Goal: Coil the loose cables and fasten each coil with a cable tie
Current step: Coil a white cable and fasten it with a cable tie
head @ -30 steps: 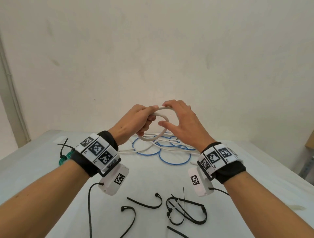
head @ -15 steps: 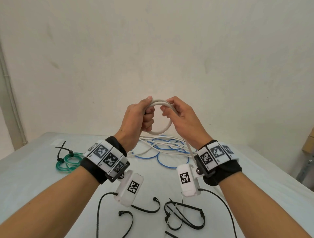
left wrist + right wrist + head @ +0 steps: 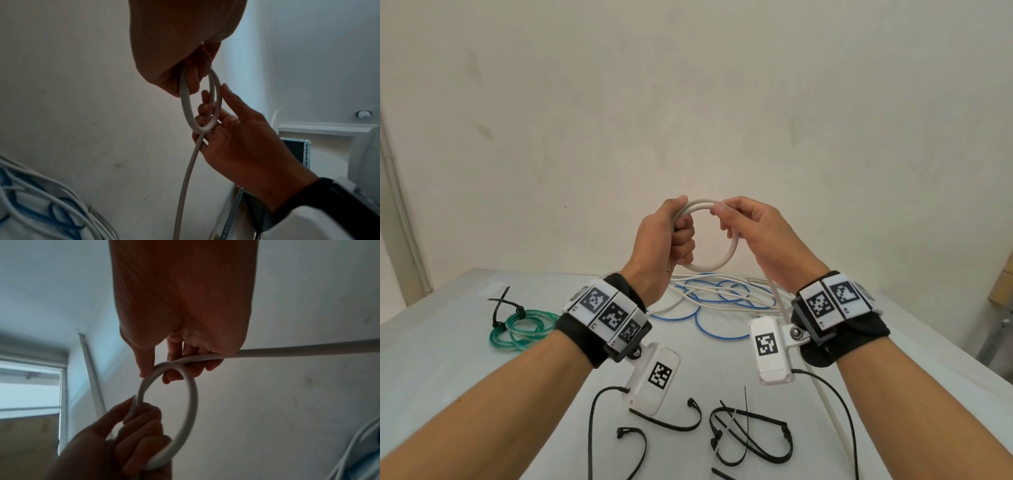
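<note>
A thick white cable [image 3: 729,255] is bent into a small loop held up in the air above the table. My left hand [image 3: 681,222] grips the loop's left side, thumb on top and fingers curled through it. My right hand [image 3: 722,219] pinches the cable at the loop's top right. From there the free length [image 3: 832,421] drops past my right wrist to the table. In the left wrist view the loop [image 3: 185,100] hangs between both hands. The right wrist view shows the loop [image 3: 191,402], and the tail leaving to the right.
A tangle of blue and white cables [image 3: 719,298] lies on the table [image 3: 448,359] behind my hands. A green coil [image 3: 524,329] bound with a black tie sits at the left. Several loose black cable ties [image 3: 750,435] lie near the front edge.
Both hands have lifted the loop higher. My right hand went from lying spread over the loop to pinching the cable at its top, where two strands now lie side by side.
</note>
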Action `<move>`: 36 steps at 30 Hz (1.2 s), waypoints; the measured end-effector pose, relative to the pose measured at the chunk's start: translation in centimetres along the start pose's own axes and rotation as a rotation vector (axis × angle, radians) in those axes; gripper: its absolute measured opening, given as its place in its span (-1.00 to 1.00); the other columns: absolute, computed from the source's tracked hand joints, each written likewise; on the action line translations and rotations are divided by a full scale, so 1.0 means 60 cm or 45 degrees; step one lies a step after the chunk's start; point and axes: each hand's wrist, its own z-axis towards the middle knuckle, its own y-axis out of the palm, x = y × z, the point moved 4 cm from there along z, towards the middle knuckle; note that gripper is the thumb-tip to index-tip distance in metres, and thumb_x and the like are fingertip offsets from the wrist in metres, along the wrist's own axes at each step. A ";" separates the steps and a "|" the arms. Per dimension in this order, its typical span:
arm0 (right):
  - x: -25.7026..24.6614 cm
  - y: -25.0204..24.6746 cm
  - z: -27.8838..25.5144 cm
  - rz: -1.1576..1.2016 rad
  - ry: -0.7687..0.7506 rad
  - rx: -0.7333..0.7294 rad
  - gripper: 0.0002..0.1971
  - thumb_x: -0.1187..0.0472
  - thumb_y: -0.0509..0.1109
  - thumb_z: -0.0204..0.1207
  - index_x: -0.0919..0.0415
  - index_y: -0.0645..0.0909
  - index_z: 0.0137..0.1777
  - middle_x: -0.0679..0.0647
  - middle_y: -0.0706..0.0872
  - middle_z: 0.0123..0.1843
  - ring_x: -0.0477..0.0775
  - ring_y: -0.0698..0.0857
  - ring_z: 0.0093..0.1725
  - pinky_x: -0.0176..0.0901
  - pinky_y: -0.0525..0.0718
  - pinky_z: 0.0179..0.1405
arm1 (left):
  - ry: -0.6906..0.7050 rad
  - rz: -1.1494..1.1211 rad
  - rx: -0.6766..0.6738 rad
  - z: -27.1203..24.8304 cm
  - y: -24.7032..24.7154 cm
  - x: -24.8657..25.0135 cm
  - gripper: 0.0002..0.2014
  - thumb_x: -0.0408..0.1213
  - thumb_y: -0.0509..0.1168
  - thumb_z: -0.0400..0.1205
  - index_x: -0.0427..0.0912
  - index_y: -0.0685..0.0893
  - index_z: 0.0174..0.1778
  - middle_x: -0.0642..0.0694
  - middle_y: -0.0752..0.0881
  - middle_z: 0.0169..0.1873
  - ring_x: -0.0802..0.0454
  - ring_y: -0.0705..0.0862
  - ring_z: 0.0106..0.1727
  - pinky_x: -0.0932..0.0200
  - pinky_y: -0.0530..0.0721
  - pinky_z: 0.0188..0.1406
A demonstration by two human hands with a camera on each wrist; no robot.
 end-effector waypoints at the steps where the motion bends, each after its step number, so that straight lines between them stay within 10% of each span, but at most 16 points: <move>1: 0.007 -0.004 -0.002 -0.062 0.028 0.009 -0.68 -0.04 0.42 0.72 0.24 0.77 0.13 -0.06 0.65 -0.20 -0.16 0.56 -0.20 -0.43 0.52 -0.10 | -0.026 -0.054 -0.006 0.000 0.000 -0.004 -0.58 -0.04 0.15 0.80 -0.02 0.33 -0.40 0.07 0.14 -0.56 0.09 0.11 -0.60 0.21 0.21 -0.61; 13: 0.050 -0.015 -0.019 -0.313 -0.131 0.042 -0.82 0.07 0.25 0.84 0.06 0.68 0.20 -0.05 0.46 -0.30 -0.10 0.36 -0.33 -0.30 0.35 -0.35 | -0.360 -0.177 -0.344 0.000 0.022 -0.020 -0.56 0.10 0.09 0.83 -0.04 0.37 -0.33 0.08 0.11 -0.60 0.14 0.09 -0.65 0.24 0.19 -0.64; 20: 0.053 -0.030 0.011 -0.506 -0.202 0.050 -0.66 0.06 0.11 0.87 -0.11 0.66 0.45 -0.08 0.77 0.23 -0.05 0.66 0.29 -0.10 0.56 0.38 | -0.351 -0.245 -0.287 -0.008 0.028 -0.005 -0.59 0.01 0.09 0.85 -0.03 0.32 -0.32 0.10 0.16 -0.69 0.09 -0.01 -0.61 0.29 0.17 -0.71; 25: 0.095 -0.053 -0.001 -0.767 -0.094 0.080 -0.57 0.27 0.10 0.86 0.14 0.49 0.68 0.05 0.61 0.07 0.03 0.56 0.05 -0.24 0.45 0.10 | -0.203 -0.391 -0.266 0.004 0.031 0.033 -0.58 0.01 0.06 0.86 -0.03 0.31 -0.33 0.10 0.14 -0.68 0.13 0.01 -0.65 0.31 0.16 -0.69; 33: 0.156 -0.109 -0.018 -0.669 0.210 0.381 -0.72 0.40 0.18 0.74 0.20 0.44 0.41 0.11 0.79 -0.11 0.26 0.73 -0.01 0.00 0.70 0.00 | -0.037 -0.348 -0.259 0.010 0.030 0.080 -0.59 0.03 0.04 0.88 -0.04 0.33 -0.28 0.07 0.04 -0.51 0.17 0.09 -0.66 0.31 0.20 -0.64; 36: 0.124 -0.120 -0.009 -0.656 0.119 0.568 -0.78 0.46 0.16 0.72 0.25 0.46 0.29 0.18 0.79 -0.06 0.23 0.66 -0.07 -0.17 0.45 -0.24 | -0.018 -0.305 -0.232 0.012 0.027 0.077 -0.59 0.03 0.04 0.88 -0.03 0.33 -0.29 0.09 0.13 -0.61 0.19 0.16 -0.70 0.29 0.20 -0.63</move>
